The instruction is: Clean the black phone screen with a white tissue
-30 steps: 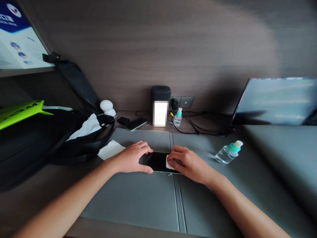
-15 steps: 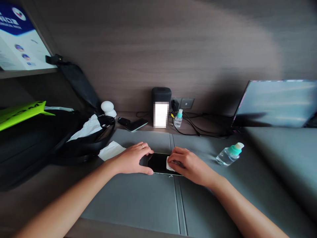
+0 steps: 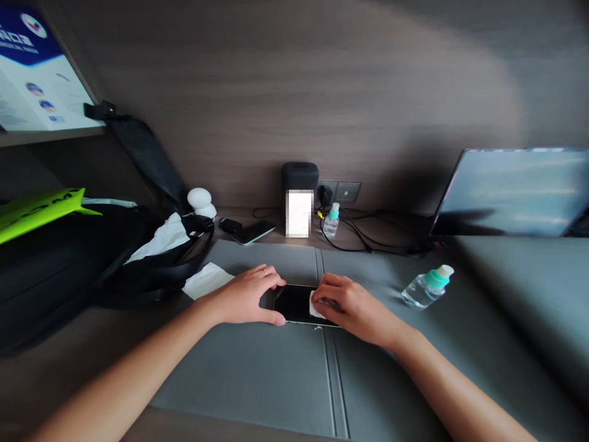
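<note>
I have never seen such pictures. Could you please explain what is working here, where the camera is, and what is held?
No machine is at work: a person works bare-handed. One camera, worn on the head, looks forward and down. The left hand holds a flat, black, rectangular phone by its edges on the grey, leather-like mat. The right hand holds a small white tissue pad on its dark screen. Also on the mat are a white paper sheet and a clear bottle with a turquoise collar.

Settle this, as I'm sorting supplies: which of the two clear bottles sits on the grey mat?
The front bottle, right of the right hand, sits on the grey mat; the back bottle stands behind the mat, near the black device.
</note>
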The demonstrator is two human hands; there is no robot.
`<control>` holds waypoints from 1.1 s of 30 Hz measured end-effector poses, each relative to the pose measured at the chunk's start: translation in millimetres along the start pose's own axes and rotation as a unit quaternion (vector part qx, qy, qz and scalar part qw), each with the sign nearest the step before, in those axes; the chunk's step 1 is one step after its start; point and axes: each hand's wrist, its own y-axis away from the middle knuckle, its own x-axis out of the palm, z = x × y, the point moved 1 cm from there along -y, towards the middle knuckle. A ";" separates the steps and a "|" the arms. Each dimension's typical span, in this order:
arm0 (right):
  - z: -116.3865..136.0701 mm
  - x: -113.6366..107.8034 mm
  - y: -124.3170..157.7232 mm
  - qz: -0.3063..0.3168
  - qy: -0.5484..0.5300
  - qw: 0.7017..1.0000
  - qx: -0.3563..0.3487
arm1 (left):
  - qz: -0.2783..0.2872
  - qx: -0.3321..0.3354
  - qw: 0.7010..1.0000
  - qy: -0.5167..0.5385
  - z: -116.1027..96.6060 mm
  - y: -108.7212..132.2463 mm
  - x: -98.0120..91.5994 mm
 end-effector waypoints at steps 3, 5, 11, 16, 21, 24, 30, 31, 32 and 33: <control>0.0 0.0 0.1 -0.008 0.000 1.000 -0.003 | 0.000 0.003 1.000 -0.001 -0.2 0.2 -0.3; 0.3 -0.4 0.0 -0.008 -0.004 1.000 -0.004 | -0.001 0.002 1.000 0.001 -0.6 0.2 -0.8; 1.4 -1.9 -0.2 -0.007 0.011 1.000 0.004 | 0.000 0.002 1.000 0.006 -1.9 -0.3 -2.0; 6.4 0.3 -0.1 -0.001 0.003 1.000 -0.017 | -0.002 -0.003 1.000 0.004 -1.8 -0.3 -1.3; 6.5 0.0 0.9 0.001 0.008 0.999 -0.031 | 0.001 -0.003 1.000 0.000 -1.5 -0.2 -0.6; 3.7 -1.5 1.0 -0.001 0.019 0.999 -0.027 | 0.003 -0.006 1.000 0.000 -1.8 -0.2 -1.1; 10.3 -0.3 0.0 -0.002 0.011 0.999 -0.041 | 0.001 -0.001 1.000 0.000 -2.7 -0.3 -1.6; 11.0 -0.3 -0.1 0.000 0.009 0.999 -0.046 | 0.000 -0.003 1.000 0.001 -2.6 -0.3 -1.5; 11.1 -0.6 -0.1 0.000 0.011 0.999 -0.048 | -0.001 -0.005 1.000 0.002 -2.5 -0.3 -1.5; 10.7 -1.1 0.0 -0.002 0.014 0.999 -0.047 | 0.000 -0.008 1.000 0.002 -2.4 -0.4 -1.4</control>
